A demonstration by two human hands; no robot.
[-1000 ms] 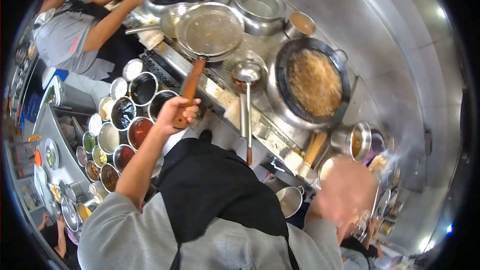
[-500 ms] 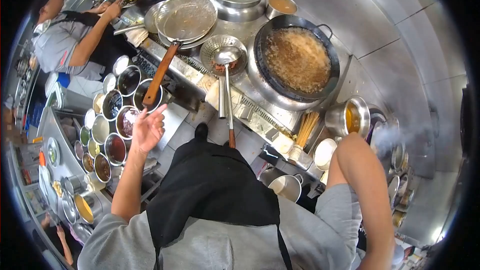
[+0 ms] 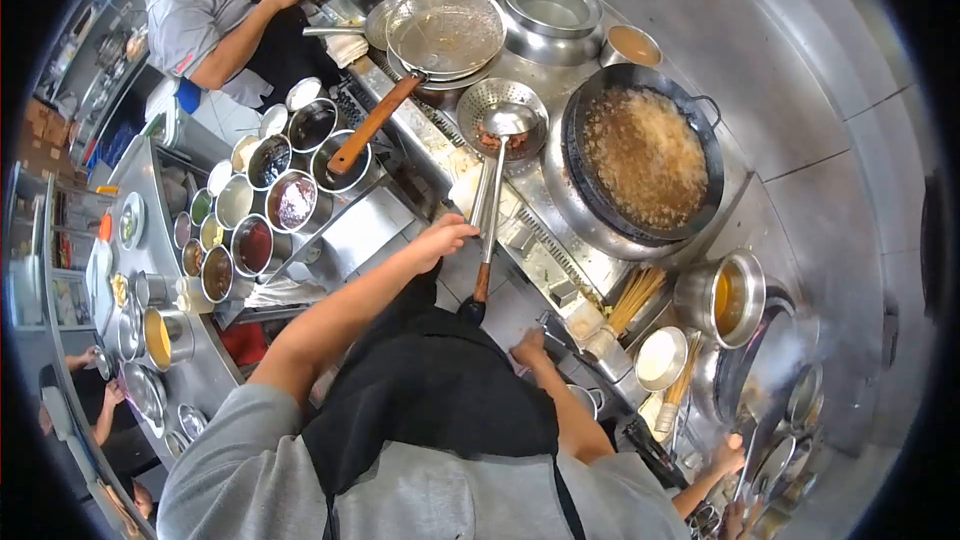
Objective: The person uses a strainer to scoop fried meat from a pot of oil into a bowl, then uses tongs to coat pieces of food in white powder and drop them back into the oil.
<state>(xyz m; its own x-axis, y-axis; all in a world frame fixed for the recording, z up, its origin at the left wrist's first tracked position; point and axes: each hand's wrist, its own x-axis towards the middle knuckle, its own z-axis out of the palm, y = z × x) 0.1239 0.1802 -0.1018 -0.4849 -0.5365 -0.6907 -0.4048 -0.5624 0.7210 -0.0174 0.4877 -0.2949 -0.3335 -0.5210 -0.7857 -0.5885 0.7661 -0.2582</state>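
Note:
My left hand point(image 3: 446, 240) reaches over my apron, its fingers closed at the lower end of the metal handle of a perforated strainer point(image 3: 480, 105). In the strainer's bowl sit pieces of reddish-brown food and the head of a ladle point(image 3: 514, 120), whose long handle with a wooden end points down toward me. Low at the stove's front edge is my right hand point(image 3: 530, 344), with its fingers curled; what they hold, if anything, is hard to make out. Beyond the strainer, brown liquid bubbles with pale foam in a large black wok point(image 3: 640, 155).
On the left, several metal pots of sauces point(image 3: 293, 200) crowd a counter. A wooden-handled pan strainer point(image 3: 445, 30) rests over a bowl on the stove. To the right are bamboo sticks point(image 3: 637, 298) and a pot of yellow liquid point(image 3: 730, 298). Other people work at upper left and lower right.
My left hand has moved right, from near the sauce pots to the strainer's handle. My right arm has swung in from the right to the stove's front. The view has shifted left.

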